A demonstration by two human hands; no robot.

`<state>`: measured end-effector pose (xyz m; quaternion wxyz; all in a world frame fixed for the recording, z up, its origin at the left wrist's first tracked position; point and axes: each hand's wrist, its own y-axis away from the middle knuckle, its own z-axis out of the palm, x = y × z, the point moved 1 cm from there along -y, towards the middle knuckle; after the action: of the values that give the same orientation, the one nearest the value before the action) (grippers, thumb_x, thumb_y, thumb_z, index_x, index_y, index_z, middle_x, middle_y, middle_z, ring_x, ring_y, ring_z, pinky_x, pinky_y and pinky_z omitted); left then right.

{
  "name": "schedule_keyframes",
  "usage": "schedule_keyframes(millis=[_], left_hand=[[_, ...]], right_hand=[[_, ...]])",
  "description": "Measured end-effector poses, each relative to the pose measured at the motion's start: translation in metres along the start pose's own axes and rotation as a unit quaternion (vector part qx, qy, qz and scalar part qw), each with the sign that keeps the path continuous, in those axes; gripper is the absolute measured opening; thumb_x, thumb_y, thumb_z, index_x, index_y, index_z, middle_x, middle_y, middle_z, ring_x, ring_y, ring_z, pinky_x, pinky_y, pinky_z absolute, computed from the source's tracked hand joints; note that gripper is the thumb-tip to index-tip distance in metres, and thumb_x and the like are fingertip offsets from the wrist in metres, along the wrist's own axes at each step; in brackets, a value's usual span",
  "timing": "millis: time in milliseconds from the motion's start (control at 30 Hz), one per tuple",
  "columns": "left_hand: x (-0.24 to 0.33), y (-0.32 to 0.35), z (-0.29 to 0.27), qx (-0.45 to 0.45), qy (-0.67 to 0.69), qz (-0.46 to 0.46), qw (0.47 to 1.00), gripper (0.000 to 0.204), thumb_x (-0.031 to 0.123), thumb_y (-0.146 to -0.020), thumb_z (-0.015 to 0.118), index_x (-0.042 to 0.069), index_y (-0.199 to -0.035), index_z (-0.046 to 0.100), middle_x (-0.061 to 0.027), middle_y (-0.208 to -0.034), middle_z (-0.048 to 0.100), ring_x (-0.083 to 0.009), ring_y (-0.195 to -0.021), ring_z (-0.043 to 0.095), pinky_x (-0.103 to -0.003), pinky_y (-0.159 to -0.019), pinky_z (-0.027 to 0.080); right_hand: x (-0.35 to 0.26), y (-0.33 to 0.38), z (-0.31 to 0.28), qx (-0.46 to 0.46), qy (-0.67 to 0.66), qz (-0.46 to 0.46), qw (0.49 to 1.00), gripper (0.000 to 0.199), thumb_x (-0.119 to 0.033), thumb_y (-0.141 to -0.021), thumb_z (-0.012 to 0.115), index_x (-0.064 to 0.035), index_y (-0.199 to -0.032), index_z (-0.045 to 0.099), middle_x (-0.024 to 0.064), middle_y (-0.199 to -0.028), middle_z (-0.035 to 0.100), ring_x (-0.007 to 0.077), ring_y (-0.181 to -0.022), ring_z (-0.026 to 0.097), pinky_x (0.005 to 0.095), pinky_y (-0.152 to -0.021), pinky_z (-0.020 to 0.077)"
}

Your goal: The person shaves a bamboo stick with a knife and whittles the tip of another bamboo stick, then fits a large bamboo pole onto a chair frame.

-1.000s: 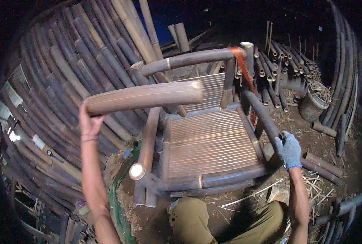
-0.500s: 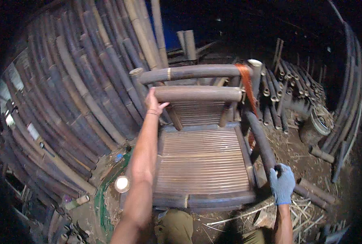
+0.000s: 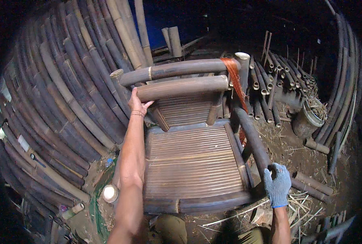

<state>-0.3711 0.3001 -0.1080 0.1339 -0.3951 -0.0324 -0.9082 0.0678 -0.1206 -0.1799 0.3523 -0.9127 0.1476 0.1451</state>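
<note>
A bamboo chair [image 3: 197, 158] with a slatted seat stands in front of me, its back toward the far side. My left hand [image 3: 138, 101], bare with a thin band at the wrist, is closed round the left end of the lighter backrest rail [image 3: 185, 86]. Beyond it runs a darker curved top rail [image 3: 177, 70]. An orange strip [image 3: 234, 79] is wrapped over that rail's right end and hangs down. In a grey-blue knit glove, my right hand [image 3: 277, 185] grips the front end of the right armrest [image 3: 252, 136]; part of its fingers is hidden.
Dark bamboo poles [image 3: 63, 89] lean along the left. Cut bamboo lengths [image 3: 286, 75] are piled at the far right, near a bucket of shavings [image 3: 309, 118]. A round white-topped container [image 3: 110, 193] stands left of the chair. Bamboo strips [image 3: 299, 211] litter the ground at right.
The whole view has shifted, so the chair and surroundings sit farther left and higher. Both hands keep their hold on the backrest rail and armrest.
</note>
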Motion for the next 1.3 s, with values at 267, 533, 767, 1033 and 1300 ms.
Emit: schedule_keyframes(millis=[267,533,767,1033,1300], left_hand=[[0.008,0.028,0.008,-0.012,-0.011,0.037,0.999,0.072,0.045,-0.083,0.069,0.009,-0.14,0.043,-0.0192,-0.142,0.043,-0.0426,-0.131,0.044,-0.07,-0.099,0.04],[0.09,0.11,0.071,-0.102,0.03,0.165,0.981,0.056,0.043,-0.083,0.055,0.003,-0.122,0.057,-0.0134,-0.121,0.06,-0.0324,-0.115,0.055,-0.054,-0.1,0.043],[0.122,0.219,0.123,-0.396,0.124,0.055,0.908,0.072,0.048,-0.083,0.037,-0.004,-0.13,0.052,-0.0256,-0.124,0.06,-0.0421,-0.109,0.061,-0.056,-0.098,0.048],[0.057,0.32,0.167,-0.47,0.153,-0.053,0.868,0.073,0.053,-0.091,0.041,-0.004,-0.135,0.049,-0.0253,-0.124,0.061,-0.0387,-0.104,0.065,-0.052,-0.092,0.054],[0.018,0.386,0.183,-0.466,0.055,-0.1,0.877,0.076,0.06,-0.086,0.058,-0.002,-0.128,0.052,-0.0177,-0.109,0.064,-0.0295,-0.095,0.068,-0.046,-0.086,0.058]], right_hand=[[0.001,-0.002,0.001,0.005,0.005,0.031,0.999,0.028,-0.033,-0.082,0.072,-0.0101,-0.097,0.067,0.0122,-0.092,0.065,0.033,-0.087,0.063,0.0438,-0.077,0.0508],[0.001,-0.003,-0.019,-0.07,-0.044,0.06,0.995,0.073,-0.043,-0.08,0.072,-0.0004,-0.135,0.051,0.0241,-0.12,0.063,0.0401,-0.108,0.061,0.0463,-0.094,0.049],[-0.05,0.042,-0.076,-0.151,-0.473,0.013,0.868,0.082,-0.03,-0.086,0.07,0.0036,-0.149,0.031,0.0242,-0.141,0.049,0.0343,-0.123,0.055,0.0422,-0.106,0.0432],[-0.075,0.15,-0.113,-0.146,-0.428,0.006,0.892,0.091,-0.027,-0.072,0.086,0.0034,-0.142,0.037,0.02,-0.132,0.052,0.0323,-0.12,0.054,0.0432,-0.099,0.0467],[-0.057,0.205,-0.115,-0.084,-0.32,0.044,0.943,0.088,-0.035,-0.068,0.088,0.0012,-0.136,0.045,0.0217,-0.125,0.054,0.0388,-0.118,0.052,0.0454,-0.101,0.0438]])
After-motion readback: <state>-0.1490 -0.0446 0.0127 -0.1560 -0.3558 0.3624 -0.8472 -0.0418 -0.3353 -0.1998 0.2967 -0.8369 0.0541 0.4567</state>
